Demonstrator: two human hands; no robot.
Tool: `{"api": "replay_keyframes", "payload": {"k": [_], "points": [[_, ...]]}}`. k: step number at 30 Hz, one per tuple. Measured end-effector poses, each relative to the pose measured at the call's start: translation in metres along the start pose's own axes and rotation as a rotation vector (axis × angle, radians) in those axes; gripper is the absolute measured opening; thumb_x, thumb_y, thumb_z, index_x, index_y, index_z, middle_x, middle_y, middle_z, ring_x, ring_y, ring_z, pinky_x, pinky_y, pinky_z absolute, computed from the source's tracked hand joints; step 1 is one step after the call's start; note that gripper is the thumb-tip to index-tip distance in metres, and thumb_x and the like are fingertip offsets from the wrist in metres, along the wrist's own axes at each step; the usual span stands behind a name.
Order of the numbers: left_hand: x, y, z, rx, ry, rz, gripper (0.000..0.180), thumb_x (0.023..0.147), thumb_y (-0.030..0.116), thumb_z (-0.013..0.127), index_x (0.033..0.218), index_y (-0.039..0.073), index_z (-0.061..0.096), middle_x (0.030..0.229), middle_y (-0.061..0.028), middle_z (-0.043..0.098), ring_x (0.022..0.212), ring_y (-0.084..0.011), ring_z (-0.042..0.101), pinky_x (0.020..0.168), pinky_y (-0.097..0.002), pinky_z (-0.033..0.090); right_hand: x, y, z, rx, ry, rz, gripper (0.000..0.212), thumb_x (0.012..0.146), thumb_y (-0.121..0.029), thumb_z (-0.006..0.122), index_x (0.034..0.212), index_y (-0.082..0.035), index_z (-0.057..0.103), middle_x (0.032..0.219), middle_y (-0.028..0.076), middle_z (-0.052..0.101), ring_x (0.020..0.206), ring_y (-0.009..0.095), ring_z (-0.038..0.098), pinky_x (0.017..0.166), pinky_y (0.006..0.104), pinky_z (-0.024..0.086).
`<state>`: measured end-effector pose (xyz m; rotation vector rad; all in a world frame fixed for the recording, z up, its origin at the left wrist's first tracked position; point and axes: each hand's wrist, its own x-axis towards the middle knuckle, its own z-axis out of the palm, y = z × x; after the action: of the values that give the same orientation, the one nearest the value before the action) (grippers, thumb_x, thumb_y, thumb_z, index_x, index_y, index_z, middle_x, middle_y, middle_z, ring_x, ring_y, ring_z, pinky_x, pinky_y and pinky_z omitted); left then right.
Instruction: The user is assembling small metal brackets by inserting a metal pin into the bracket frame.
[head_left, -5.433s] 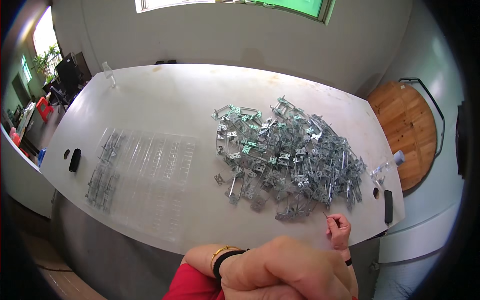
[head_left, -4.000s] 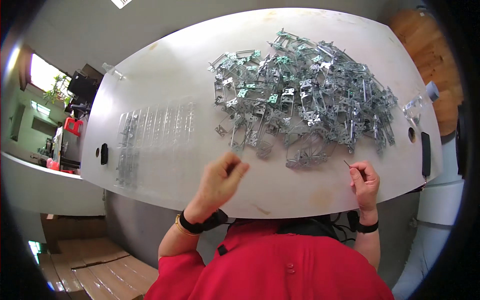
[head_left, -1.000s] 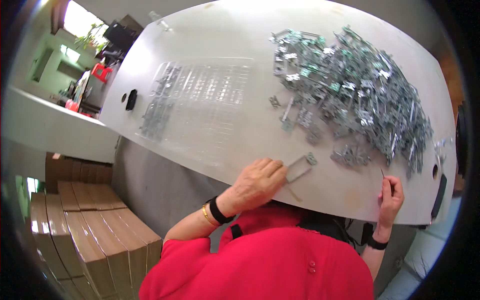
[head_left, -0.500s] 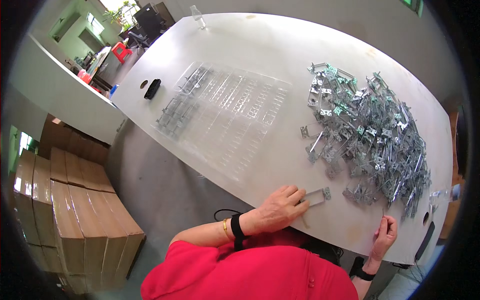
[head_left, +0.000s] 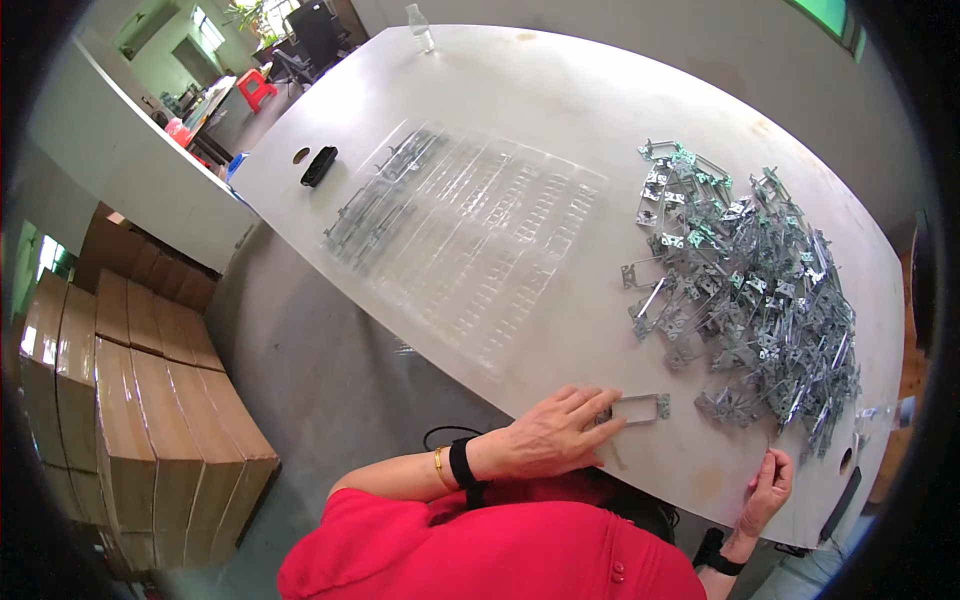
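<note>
My left hand (head_left: 562, 430) lies palm down at the table's near edge, its fingers stretched and apart. Its fingertips rest over the left end of a rectangular metal bracket (head_left: 663, 406), which lies on the table; that end is partly hidden. My right hand (head_left: 768, 492) is closed in a pinch, fingertips up, in front of the pile. A thin sliver-like piece shows faintly above its fingertips, too small to name. Beyond it spreads a big heap of similar metal brackets (head_left: 770, 290), tangled together. Left of the heap lies a clear plastic tray (head_left: 520, 300), with several brackets in its left slots.
A black oblong object (head_left: 319, 166) and a clear bottle (head_left: 421, 32) stand on the white table (head_left: 610, 80) toward the far left. Another clear bottle (head_left: 893, 412) is by the right edge. Cardboard boxes (head_left: 165, 420) are stacked on the floor at left.
The fingers of my left hand have straightened and spread over the bracket, which has turned to lie more level. My right hand stays pinched. The whole view has shifted slightly.
</note>
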<state>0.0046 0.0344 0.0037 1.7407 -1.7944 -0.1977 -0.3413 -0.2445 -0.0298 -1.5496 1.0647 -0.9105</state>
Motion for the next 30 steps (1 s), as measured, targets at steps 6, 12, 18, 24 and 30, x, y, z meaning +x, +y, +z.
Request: {"api": "replay_keyframes", "payload": {"k": [6, 12, 18, 24, 30], "points": [[-0.007, -0.001, -0.004, 0.026, -0.102, 0.054, 0.068, 0.084, 0.028, 0.081, 0.143, 0.006, 0.056, 0.158, -0.0263, 0.044, 0.139, -0.0395, 0.052, 0.113, -0.0510, 0.045, 0.000, -0.002, 0.002, -0.014, 0.010, -0.010, 0.008, 0.108, -0.013, 0.064, 0.111, -0.007, 0.070, 0.084, -0.008, 0.056, 0.061, 0.000, 0.041, 0.054, 0.0175, 0.031], [-0.013, 0.000, 0.004, 0.075, -0.042, 0.166, 0.045, 0.096, 0.017, 0.059, 0.140, 0.004, 0.058, 0.142, -0.0254, 0.055, 0.134, -0.0388, 0.057, 0.112, -0.0507, 0.046, 0.000, 0.006, -0.004, 0.018, -0.019, -0.011, 0.008, 0.108, -0.015, 0.065, 0.112, -0.009, 0.070, 0.083, -0.009, 0.055, 0.062, 0.000, 0.041, 0.054, 0.0174, 0.031], [-0.015, 0.004, 0.004, 0.063, -0.036, 0.202, 0.044, 0.094, 0.016, 0.061, 0.136, 0.004, 0.060, 0.135, -0.0224, 0.057, 0.126, -0.0377, 0.059, 0.108, -0.0494, 0.049, -0.002, -0.002, 0.003, 0.011, 0.004, 0.005, 0.007, 0.108, -0.016, 0.065, 0.108, -0.009, 0.068, 0.078, -0.009, 0.052, 0.059, -0.001, 0.040, 0.052, 0.0182, 0.029], [-0.013, 0.008, -0.002, -0.016, -0.067, 0.162, 0.043, 0.093, 0.015, 0.063, 0.134, 0.005, 0.060, 0.130, -0.0209, 0.057, 0.124, -0.0382, 0.059, 0.106, -0.0467, 0.050, -0.001, 0.006, 0.001, 0.004, 0.022, 0.001, 0.007, 0.108, -0.014, 0.064, 0.106, -0.008, 0.068, 0.077, -0.008, 0.051, 0.059, 0.000, 0.040, 0.051, 0.0190, 0.028], [-0.010, 0.010, -0.002, 0.018, -0.085, 0.181, 0.041, 0.093, 0.015, 0.064, 0.133, 0.005, 0.060, 0.129, -0.0203, 0.058, 0.120, -0.0376, 0.061, 0.104, -0.0461, 0.051, -0.001, 0.003, 0.000, 0.003, 0.005, 0.001, 0.007, 0.108, -0.014, 0.064, 0.107, -0.008, 0.067, 0.077, -0.008, 0.050, 0.059, 0.000, 0.040, 0.052, 0.0191, 0.030]]}}
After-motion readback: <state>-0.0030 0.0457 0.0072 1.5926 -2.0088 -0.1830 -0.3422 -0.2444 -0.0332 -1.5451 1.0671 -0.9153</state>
